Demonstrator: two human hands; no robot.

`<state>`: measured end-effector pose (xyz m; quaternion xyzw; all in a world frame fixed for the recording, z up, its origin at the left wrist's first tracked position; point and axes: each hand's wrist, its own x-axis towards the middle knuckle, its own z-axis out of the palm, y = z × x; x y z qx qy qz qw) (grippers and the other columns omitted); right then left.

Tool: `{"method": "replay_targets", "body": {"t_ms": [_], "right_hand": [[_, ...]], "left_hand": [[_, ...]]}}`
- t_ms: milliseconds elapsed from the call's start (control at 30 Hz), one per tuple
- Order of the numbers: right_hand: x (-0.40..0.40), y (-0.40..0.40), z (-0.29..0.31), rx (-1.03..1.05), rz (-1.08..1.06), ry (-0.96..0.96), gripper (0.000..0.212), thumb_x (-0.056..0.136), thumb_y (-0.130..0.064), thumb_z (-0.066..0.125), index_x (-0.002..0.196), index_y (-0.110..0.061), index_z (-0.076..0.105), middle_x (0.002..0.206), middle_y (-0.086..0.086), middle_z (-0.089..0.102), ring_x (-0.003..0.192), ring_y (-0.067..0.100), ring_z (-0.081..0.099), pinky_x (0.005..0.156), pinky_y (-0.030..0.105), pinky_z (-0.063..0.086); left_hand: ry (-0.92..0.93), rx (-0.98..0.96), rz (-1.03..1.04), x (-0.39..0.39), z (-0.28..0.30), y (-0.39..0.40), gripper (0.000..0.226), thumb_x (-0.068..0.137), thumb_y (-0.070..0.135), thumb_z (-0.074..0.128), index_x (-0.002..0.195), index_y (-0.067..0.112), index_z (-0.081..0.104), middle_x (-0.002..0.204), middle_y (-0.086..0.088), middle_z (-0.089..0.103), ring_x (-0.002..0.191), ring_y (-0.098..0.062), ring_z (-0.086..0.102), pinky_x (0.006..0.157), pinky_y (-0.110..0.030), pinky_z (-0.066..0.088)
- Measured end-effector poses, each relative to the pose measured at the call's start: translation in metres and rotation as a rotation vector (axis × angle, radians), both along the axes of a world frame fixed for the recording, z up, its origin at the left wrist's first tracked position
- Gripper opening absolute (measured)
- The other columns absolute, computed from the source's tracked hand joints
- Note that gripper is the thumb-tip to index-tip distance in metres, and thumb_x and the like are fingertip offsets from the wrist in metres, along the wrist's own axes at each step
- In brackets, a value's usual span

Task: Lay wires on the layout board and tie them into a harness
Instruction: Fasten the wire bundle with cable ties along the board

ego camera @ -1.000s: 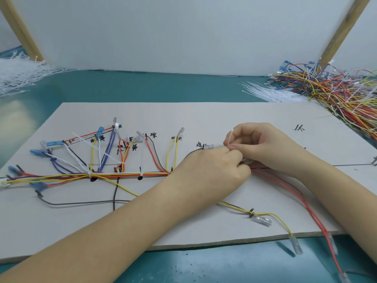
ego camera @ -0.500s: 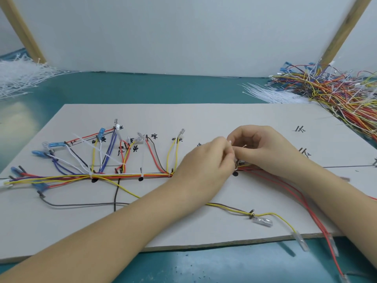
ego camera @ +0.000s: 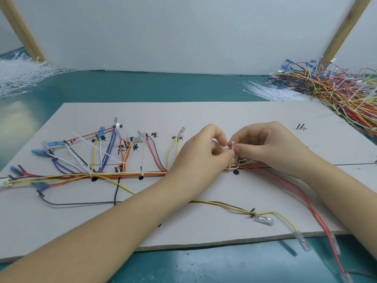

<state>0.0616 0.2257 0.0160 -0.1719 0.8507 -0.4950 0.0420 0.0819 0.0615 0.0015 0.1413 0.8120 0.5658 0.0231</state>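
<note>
Wires are seen bundled along the layout board, a white cable tie looped around them is pinched by left hand and right hand, and loose wires are piled beyond the board.

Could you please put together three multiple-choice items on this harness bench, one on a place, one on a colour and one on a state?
1. Where is the loose wire pile?
A. Far right
B. Far left
C. On the board

2. What colour is the cable tie being fitted?
A. Black
B. White
C. Blue

3. What are the left hand and right hand doing?
A. Resting flat
B. Pinching the tie
C. Holding scissors

Answers: 1 A, the tangle lies beyond the layout board's right corner. 2 B, it shows white over the trunk wires. 3 B, both hands' fingertips meet on it.
</note>
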Motion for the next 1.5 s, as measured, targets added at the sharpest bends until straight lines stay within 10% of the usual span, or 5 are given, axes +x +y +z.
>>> {"method": "replay_targets", "body": {"t_ms": [200, 467, 967, 1267, 1500], "right_hand": [[0.001, 0.001, 0.0, 0.062, 0.0, 0.029, 0.014, 0.08, -0.007, 0.067, 0.076, -0.02, 0.07, 0.072, 0.008, 0.072, 0.065, 0.017, 0.061, 0.072, 0.047, 0.051], [0.001, 0.004, -0.002, 0.084, 0.064, 0.061, 0.017, 0.082, -0.009, 0.066, 0.076, -0.024, 0.071, 0.066, -0.006, 0.071, 0.054, -0.001, 0.057, 0.054, 0.009, 0.041], [0.001, 0.008, 0.008, 0.072, 0.086, 0.151, 0.019, 0.078, -0.001, 0.07, 0.073, -0.02, 0.069, 0.075, -0.003, 0.07, 0.063, -0.001, 0.059, 0.06, 0.009, 0.045], [0.003, 0.008, 0.011, 0.124, 0.061, 0.245, 0.028, 0.082, 0.003, 0.066, 0.074, -0.024, 0.064, 0.075, -0.004, 0.066, 0.071, 0.001, 0.06, 0.065, 0.021, 0.051], [0.009, 0.0, 0.015, -0.22, 0.041, 0.086, 0.025, 0.09, 0.013, 0.044, 0.079, -0.008, 0.052, 0.064, -0.002, 0.061, 0.062, 0.013, 0.061, 0.06, 0.024, 0.055]], "left_hand": [[0.001, -0.013, 0.006, -0.001, 0.0, 0.001, 0.026, 0.085, 0.012, 0.061, 0.074, 0.026, 0.041, 0.066, 0.004, 0.069, 0.048, 0.002, 0.047, 0.048, -0.011, 0.033], [-0.009, -0.007, 0.011, -0.001, 0.001, 0.0, 0.025, 0.086, 0.012, 0.06, 0.074, 0.026, 0.042, 0.061, 0.01, 0.066, 0.049, 0.003, 0.048, 0.047, -0.01, 0.031], [0.002, -0.036, -0.01, -0.004, 0.0, 0.0, 0.017, 0.089, 0.017, 0.059, 0.078, 0.03, 0.057, 0.072, 0.012, 0.067, 0.068, -0.004, 0.058, 0.069, -0.021, 0.044], [0.011, -0.112, -0.058, -0.006, 0.002, -0.002, 0.021, 0.086, 0.02, 0.064, 0.066, 0.027, 0.062, 0.042, 0.023, 0.049, 0.044, 0.006, 0.043, 0.046, -0.007, 0.03], [0.061, -0.347, -0.091, -0.006, 0.003, 0.0, 0.023, 0.082, 0.023, 0.067, 0.06, 0.028, 0.06, 0.052, 0.015, 0.052, 0.052, 0.006, 0.045, 0.049, -0.01, 0.032]]}}
